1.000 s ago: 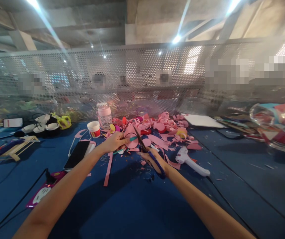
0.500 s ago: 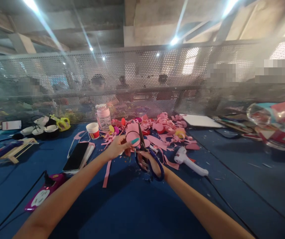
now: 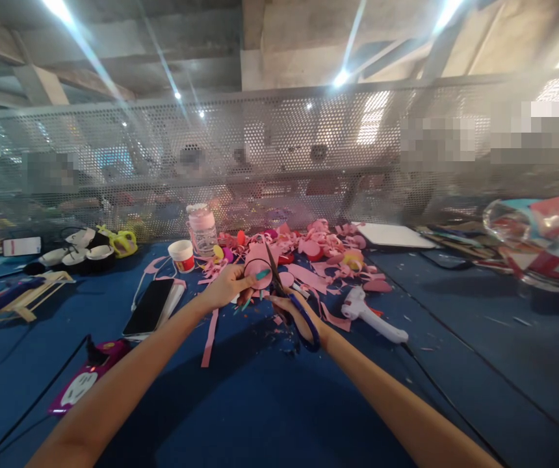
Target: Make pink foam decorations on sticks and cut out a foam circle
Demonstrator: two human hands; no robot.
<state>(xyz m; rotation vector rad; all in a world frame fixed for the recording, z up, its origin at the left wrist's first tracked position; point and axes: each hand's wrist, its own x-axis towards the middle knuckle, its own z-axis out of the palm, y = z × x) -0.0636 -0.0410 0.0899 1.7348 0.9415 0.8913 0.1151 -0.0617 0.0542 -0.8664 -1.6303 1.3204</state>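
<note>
Between the thumb and fingers of my left hand (image 3: 233, 285) is a piece of pink paper (image 3: 259, 257) with a dark circle outline on it. My right hand (image 3: 303, 318) grips dark blue-handled scissors (image 3: 275, 270), their blades pointing up and away along the paper's right edge. Part of the handles is hidden by my fingers. Just beyond both hands spreads a heap of pink paper scraps (image 3: 316, 244), with cut discs among them. A long pink strip (image 3: 210, 341) lies below my left wrist.
A white glue gun (image 3: 374, 318) with a cord lies right of my hands. To the left are a black phone (image 3: 151, 305), a paper cup (image 3: 181, 255), a clear jar (image 3: 203, 231) and a magenta power strip (image 3: 82, 383). A perforated metal screen (image 3: 260, 143) stands behind.
The scissor blades have swung slightly left and the handles have drawn closer together. The pink paper has turned a little in my left hand, and small scraps show below the scissors.
</note>
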